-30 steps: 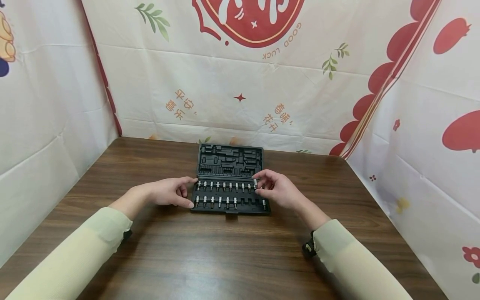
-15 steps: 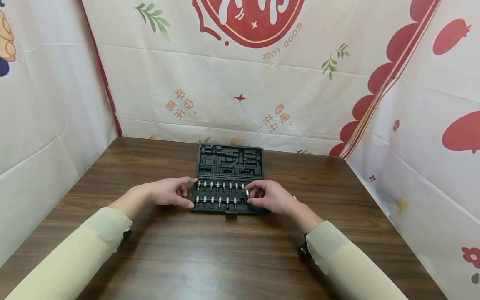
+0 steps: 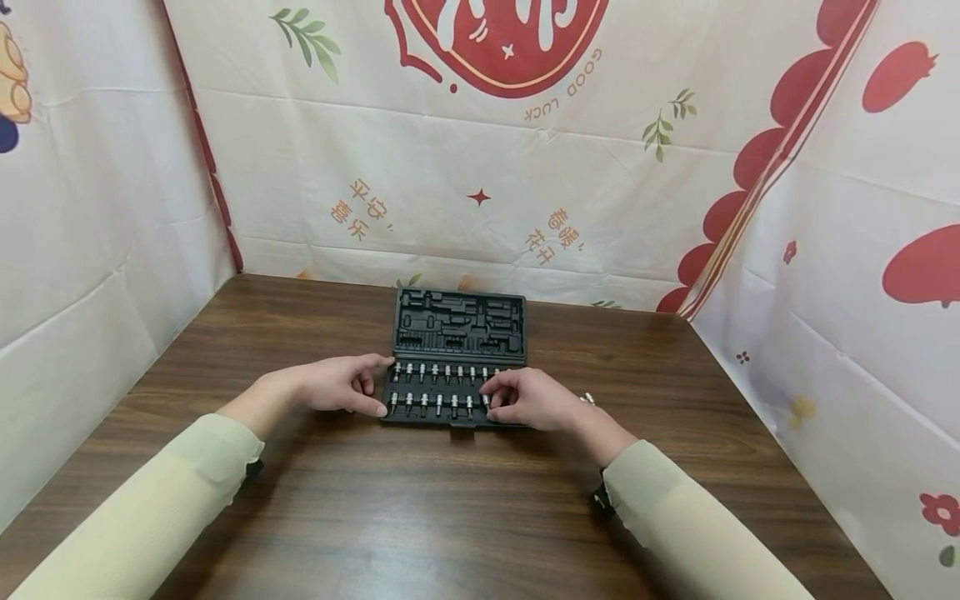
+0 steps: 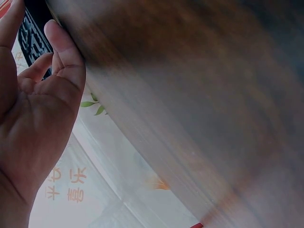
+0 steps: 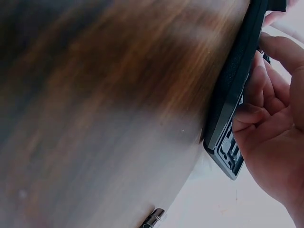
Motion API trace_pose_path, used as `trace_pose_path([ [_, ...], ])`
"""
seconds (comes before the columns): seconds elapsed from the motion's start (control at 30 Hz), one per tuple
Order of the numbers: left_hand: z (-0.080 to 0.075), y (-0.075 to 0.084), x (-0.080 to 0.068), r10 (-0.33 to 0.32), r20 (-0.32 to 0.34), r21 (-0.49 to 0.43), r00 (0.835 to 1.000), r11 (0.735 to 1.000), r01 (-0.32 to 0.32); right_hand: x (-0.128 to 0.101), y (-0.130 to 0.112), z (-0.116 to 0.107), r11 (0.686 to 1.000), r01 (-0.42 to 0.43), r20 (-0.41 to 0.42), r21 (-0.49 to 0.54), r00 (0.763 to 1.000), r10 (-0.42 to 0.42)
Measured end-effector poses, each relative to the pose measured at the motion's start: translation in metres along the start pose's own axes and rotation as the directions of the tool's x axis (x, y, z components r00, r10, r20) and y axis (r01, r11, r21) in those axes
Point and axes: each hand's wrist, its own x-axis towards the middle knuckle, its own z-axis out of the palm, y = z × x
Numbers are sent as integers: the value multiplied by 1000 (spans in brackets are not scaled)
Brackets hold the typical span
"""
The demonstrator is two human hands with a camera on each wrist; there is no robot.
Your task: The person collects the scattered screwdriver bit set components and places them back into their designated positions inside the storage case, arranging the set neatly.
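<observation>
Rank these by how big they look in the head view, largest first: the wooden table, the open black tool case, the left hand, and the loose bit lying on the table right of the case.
1. Wooden table.
2. Open black tool case.
3. Left hand, clearly smaller than the case.
4. Loose bit, by far the smallest.

Both forearms reach forward in pale sleeves. The left hand (image 3: pixel 341 385) lies low with thumb and forefinger spread, fingers relaxed. The right hand (image 3: pixel 525 400) sits palm down, its fingers (image 5: pixel 266 90) curled inward, fingertips bunched together.
</observation>
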Motion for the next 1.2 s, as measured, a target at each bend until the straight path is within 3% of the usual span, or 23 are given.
trace_pose_path([
  [0.43, 0, 1, 0, 4, -5, 10, 1000, 1000, -4, 1, -1, 1, 999, -39, -1, 19, 999, 39],
  [0.83, 1, 1, -1, -16, 2, 5, 1000, 1000, 16, 6, 2, 1, 994, -102, -77, 37, 992, 104],
  [1.2, 1, 0, -2, -1, -6, 8, 1000, 1000, 1, 7, -1, 0, 994, -105, -61, 36, 992, 107],
])
